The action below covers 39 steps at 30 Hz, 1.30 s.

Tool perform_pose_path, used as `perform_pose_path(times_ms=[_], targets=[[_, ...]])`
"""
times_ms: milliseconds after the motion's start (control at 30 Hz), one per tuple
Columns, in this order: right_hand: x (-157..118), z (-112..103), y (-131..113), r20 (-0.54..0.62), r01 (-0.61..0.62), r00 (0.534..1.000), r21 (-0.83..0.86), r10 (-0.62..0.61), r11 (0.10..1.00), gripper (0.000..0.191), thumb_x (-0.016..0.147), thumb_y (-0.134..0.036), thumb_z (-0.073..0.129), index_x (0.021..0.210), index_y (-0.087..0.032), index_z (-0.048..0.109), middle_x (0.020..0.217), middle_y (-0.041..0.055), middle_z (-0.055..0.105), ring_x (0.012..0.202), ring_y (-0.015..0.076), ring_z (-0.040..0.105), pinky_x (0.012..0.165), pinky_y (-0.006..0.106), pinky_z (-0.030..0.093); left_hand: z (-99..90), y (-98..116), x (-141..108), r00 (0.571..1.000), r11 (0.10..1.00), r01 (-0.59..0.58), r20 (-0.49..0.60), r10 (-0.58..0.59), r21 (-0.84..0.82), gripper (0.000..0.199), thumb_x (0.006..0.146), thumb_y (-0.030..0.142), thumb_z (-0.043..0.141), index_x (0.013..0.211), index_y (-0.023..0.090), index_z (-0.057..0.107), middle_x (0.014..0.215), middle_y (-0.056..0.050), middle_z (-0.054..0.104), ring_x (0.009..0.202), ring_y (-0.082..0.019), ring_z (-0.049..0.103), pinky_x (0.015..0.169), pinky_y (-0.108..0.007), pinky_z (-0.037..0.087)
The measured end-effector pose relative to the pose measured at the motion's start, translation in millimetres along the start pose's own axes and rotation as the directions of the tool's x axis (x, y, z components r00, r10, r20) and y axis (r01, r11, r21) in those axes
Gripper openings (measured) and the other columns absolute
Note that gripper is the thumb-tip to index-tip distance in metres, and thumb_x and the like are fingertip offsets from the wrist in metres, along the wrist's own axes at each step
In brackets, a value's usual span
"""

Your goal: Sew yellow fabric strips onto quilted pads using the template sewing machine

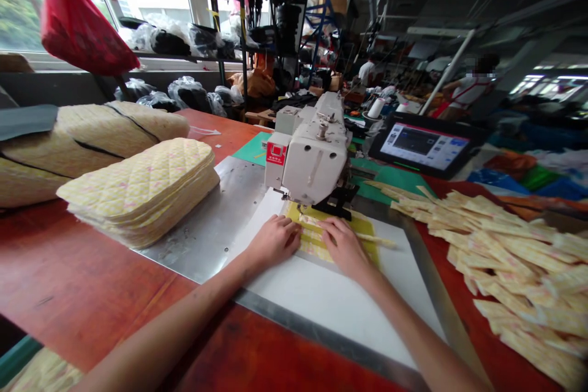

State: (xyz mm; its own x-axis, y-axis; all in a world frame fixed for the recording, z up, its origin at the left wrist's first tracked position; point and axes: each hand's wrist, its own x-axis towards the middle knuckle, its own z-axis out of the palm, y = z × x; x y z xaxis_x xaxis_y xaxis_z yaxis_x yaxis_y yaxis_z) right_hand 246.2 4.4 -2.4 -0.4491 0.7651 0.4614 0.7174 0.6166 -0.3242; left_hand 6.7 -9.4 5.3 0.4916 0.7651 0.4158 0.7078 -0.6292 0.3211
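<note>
At the far left, a red bag (80, 24) hangs above the counter (114, 306), which has a red-brown top. Below the bag lies a big bundle (96, 131) of pale material, with dark bands around it and a grey piece (27, 121) on its left end. In front of the bundle there is a stack (142, 187) of quilted yellow pieces with rounded ends; its right part rests on the metal plate (220, 208).

Then comes my left hand (278, 239), low over the white board (312, 306), with the fingers bent, at the left side of the yellow template (374, 251). I cannot tell if it grips something. The white sewing machine (316, 153), with a red label on its front, stands just behind my 2 hands.

The narrow strip (374, 239) lies across the template, below the machine head, and its right end goes out past the template. My right hand (344, 245) has its fingers bent down at this strip; I cannot tell if they pinch it or only press.

Farther right, a lit screen (420, 147) stands tilted, and a person (473, 89) is behind it. At the far right, many pale yellow pieces lie in a loose pile (519, 257).
</note>
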Motion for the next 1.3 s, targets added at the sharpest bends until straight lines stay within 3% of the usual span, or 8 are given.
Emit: perform_pose_path(times_ms=[233, 333, 467, 600, 800, 900, 1067, 1300], targets=[[-23.8, -34.0, 39.6, 0.024, 0.009, 1.0, -0.394, 0.001, 0.919, 0.022, 0.1, -0.014, 0.051, 0.11, -0.019, 0.07, 0.103, 0.0096, 0.067, 0.098, 0.0276, 0.063, 0.086, 0.041, 0.051, -21.9, 57.3, -49.2, 0.998, 0.99, 0.051, 0.043, -0.045, -0.129, 0.018, 0.086, 0.009, 0.048, 0.102, 0.016, 0.053, 0.115, -0.016, 0.063, 0.103, -0.026, 0.061, 0.094, -0.042, 0.05], [-36.3, -50.6, 44.7, 0.06, 0.048, 0.998, -0.512, -0.021, 0.858, 0.025, 0.097, -0.007, 0.05, 0.106, -0.019, 0.07, 0.097, 0.0085, 0.069, 0.091, 0.0266, 0.064, 0.079, 0.039, 0.05, -43.2, 86.7, -70.3, 0.987, 0.989, 0.066, 0.153, -0.045, -0.135, 0.014, 0.082, 0.015, 0.057, 0.096, 0.017, 0.059, 0.155, -0.021, 0.038, 0.132, -0.035, 0.048, 0.108, -0.052, 0.045], [-46.8, -58.2, 30.9, 0.04, 0.088, 0.996, -0.531, -0.078, 0.843, 0.029, 0.096, -0.004, 0.051, 0.113, -0.018, 0.07, 0.094, 0.0077, 0.071, 0.084, 0.0252, 0.066, 0.076, 0.037, 0.049, -66.6, 101.3, -75.6, 0.968, 0.994, 0.057, 0.249, -0.033, -0.09, 0.032, 0.097, 0.039, 0.055, 0.122, 0.02, 0.064, 0.169, -0.016, 0.02, 0.138, -0.042, 0.044, 0.11, -0.064, 0.042], [-44.4, -45.9, 6.1, -0.039, 0.146, 0.985, -0.343, -0.169, 0.928, 0.039, 0.098, -0.002, 0.045, 0.127, -0.019, 0.066, 0.11, 0.0093, 0.073, 0.097, 0.0239, 0.07, 0.084, 0.034, 0.053, -68.8, 92.2, -55.8, 0.979, 1.0, -0.001, 0.205, 0.005, -0.018, 0.062, 0.095, 0.059, 0.059, 0.147, 0.026, 0.05, 0.165, -0.018, 0.028, 0.141, -0.045, 0.041, 0.111, -0.067, 0.041], [-5.0, -15.5, -38.7, -0.237, 0.083, 0.971, 0.255, -0.021, 0.963, 0.018, 0.101, -0.019, 0.056, 0.1, -0.022, 0.073, 0.096, 0.0058, 0.073, 0.088, 0.0209, 0.071, 0.079, 0.03, 0.056, -41.3, 44.8, -3.4, 0.996, 0.978, -0.088, -0.046, 0.08, -0.188, 0.038, 0.099, 0.023, 0.06, 0.137, 0.02, 0.055, 0.13, -0.013, 0.065, 0.12, -0.026, 0.063, 0.102, -0.04, 0.053], [14.9, -1.0, -55.1, -0.231, -0.072, 0.943, 0.562, 0.24, 0.824, 0.01, 0.091, -0.032, 0.072, 0.089, -0.022, 0.073, 0.084, 0.0036, 0.074, 0.075, 0.0196, 0.069, 0.07, 0.029, 0.056, -33.6, 23.4, 3.0, 0.986, 0.945, -0.051, -0.169, -0.004, -0.322, 0.02, 0.102, 0.028, 0.057, 0.117, 0.019, 0.066, 0.106, -0.008, 0.071, 0.096, -0.02, 0.069, 0.085, -0.031, 0.056], [32.2, 16.9, -67.4, 0.061, -0.256, 0.871, 0.904, 0.488, 0.344, 0.04, 0.074, -0.051, 0.087, 0.095, -0.02, 0.073, 0.088, 0.006, 0.077, 0.078, 0.0207, 0.072, 0.074, 0.032, 0.06, -36.7, 12.8, -8.2, 0.961, 0.861, 0.067, -0.2, -0.192, -0.504, 0.02, 0.102, 0.035, 0.058, 0.108, 0.019, 0.069, 0.095, -0.005, 0.073, 0.084, -0.016, 0.069, 0.079, -0.028, 0.055], [31.4, 24.2, -64.7, 0.169, -0.353, 0.87, 0.869, 0.462, 0.346, 0.044, 0.067, -0.052, 0.091, 0.088, -0.019, 0.072, 0.074, 0.0029, 0.074, 0.068, 0.0179, 0.068, 0.066, 0.029, 0.055, -24.4, 7.7, -12.1, 0.93, 0.645, 0.196, -0.067, -0.36, -0.739, 0.024, 0.097, 0.038, 0.062, 0.102, 0.016, 0.07, 0.09, -0.006, 0.074, 0.08, -0.016, 0.069, 0.074, -0.026, 0.056]])
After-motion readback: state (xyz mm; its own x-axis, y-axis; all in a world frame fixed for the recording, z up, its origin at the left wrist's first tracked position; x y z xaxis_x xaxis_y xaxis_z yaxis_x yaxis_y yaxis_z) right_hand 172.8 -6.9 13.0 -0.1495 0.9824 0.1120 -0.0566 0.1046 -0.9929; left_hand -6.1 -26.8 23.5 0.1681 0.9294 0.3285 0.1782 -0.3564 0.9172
